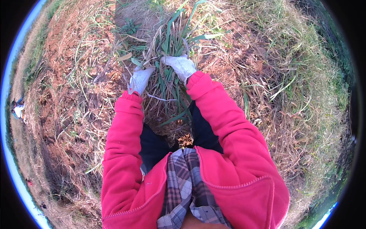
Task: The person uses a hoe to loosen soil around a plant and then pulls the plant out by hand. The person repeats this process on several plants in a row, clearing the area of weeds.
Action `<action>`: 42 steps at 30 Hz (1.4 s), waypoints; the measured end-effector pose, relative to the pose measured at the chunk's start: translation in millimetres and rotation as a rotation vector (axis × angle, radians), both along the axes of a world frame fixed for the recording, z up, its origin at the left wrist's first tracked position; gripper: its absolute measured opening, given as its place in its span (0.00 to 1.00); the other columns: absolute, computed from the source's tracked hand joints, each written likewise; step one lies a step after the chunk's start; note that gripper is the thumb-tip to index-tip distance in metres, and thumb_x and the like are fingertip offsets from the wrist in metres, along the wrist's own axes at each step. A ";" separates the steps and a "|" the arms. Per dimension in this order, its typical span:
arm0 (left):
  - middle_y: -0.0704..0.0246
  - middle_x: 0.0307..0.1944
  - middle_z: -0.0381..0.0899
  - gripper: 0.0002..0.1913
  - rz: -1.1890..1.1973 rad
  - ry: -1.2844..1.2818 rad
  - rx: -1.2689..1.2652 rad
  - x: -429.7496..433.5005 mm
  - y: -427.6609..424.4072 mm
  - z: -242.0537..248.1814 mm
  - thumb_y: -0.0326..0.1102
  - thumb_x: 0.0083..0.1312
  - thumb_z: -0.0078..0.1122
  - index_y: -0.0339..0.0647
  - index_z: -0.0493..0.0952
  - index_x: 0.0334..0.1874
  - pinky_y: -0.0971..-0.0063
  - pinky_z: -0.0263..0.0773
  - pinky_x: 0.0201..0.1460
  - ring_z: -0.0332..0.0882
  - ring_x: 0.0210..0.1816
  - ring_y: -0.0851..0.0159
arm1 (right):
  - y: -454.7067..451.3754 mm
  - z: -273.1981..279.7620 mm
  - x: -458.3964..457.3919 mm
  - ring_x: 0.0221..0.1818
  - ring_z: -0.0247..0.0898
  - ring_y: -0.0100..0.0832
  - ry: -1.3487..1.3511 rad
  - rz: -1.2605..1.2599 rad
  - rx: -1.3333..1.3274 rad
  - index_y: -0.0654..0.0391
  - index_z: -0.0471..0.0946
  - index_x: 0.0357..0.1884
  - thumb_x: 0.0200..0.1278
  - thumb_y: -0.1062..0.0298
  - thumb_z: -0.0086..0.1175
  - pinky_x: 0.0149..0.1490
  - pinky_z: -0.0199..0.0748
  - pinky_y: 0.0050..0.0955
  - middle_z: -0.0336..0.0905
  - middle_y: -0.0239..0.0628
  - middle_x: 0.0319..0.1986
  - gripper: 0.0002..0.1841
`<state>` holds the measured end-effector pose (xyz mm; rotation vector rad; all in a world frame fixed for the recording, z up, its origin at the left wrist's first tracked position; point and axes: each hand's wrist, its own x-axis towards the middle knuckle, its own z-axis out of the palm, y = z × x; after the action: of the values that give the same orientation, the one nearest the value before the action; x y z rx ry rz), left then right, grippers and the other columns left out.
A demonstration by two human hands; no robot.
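A bundle of long grass (170, 43), green blades mixed with dry stalks, lies between my two hands and runs down in front of my legs. My right hand (180, 65), in a white knit glove, is closed on the bundle from the right. At its left side is my left hand (141, 78), gloved the same way; its fingers are partly hidden in the stalks, so its hold cannot be told. A pale thin strip (161, 99) lies across the grass below the hands.
Reddish soil (220, 68) with cut, dry grass surrounds me. Denser standing grass (320, 86) grows at the right. A person (19, 111) is far off at the left edge. Dark trousers (154, 140) show below my hands.
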<state>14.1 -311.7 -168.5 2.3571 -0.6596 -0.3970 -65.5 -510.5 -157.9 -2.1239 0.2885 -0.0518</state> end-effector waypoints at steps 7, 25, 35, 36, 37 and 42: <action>0.48 0.56 0.77 0.18 -0.154 -0.221 0.172 -5.3 5.2 14.6 0.43 0.70 0.50 0.49 0.79 0.59 0.64 0.70 0.61 0.79 0.55 0.50 | 4.4 41.4 -13.0 0.43 0.78 0.37 0.092 -0.093 0.222 0.51 0.83 0.51 0.55 0.41 0.61 0.50 0.74 0.34 0.84 0.42 0.44 0.28; 0.63 0.52 0.81 0.40 0.221 0.476 -0.517 1.8 1.3 21.4 0.34 0.58 0.71 0.33 0.61 0.72 0.74 0.74 0.56 0.79 0.52 0.67 | 4.5 24.5 -5.6 0.50 0.75 0.42 0.118 -0.104 0.255 0.51 0.79 0.54 0.62 0.44 0.51 0.59 0.70 0.36 0.82 0.44 0.46 0.26; 0.61 0.61 0.76 0.42 0.065 0.482 -0.549 2.7 3.3 49.5 0.40 0.58 0.72 0.35 0.62 0.73 0.71 0.63 0.68 0.71 0.62 0.66 | 3.1 23.6 -8.0 0.55 0.72 0.36 0.065 -0.167 0.355 0.55 0.81 0.53 0.59 0.43 0.60 0.58 0.69 0.32 0.79 0.46 0.52 0.28; 0.61 0.61 0.76 0.42 0.071 0.512 -0.605 0.8 4.1 56.6 0.40 0.58 0.72 0.34 0.62 0.73 0.71 0.62 0.69 0.71 0.62 0.66 | 3.2 26.6 -8.1 0.54 0.72 0.35 0.072 -0.190 0.404 0.60 0.81 0.53 0.57 0.45 0.62 0.57 0.69 0.32 0.78 0.45 0.51 0.30; 0.61 0.61 0.76 0.41 0.075 0.542 -0.662 -0.2 5.9 59.8 0.39 0.58 0.71 0.34 0.62 0.72 0.71 0.62 0.69 0.71 0.63 0.66 | 3.7 29.3 -8.3 0.53 0.72 0.34 0.079 -0.212 0.453 0.65 0.80 0.52 0.56 0.46 0.64 0.55 0.70 0.31 0.78 0.45 0.51 0.32; 0.63 0.61 0.76 0.39 0.045 0.478 -0.629 6.0 5.4 45.6 0.39 0.59 0.71 0.34 0.65 0.71 0.72 0.61 0.69 0.72 0.61 0.66 | 0.7 -8.5 3.3 0.45 0.75 0.31 -0.021 -0.298 0.746 0.63 0.78 0.51 0.54 0.61 0.68 0.51 0.74 0.31 0.81 0.38 0.45 0.24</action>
<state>20.0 -306.3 -122.9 1.5991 -0.4186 -0.6052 -62.2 -509.8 -166.3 -1.3305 0.5189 -0.1196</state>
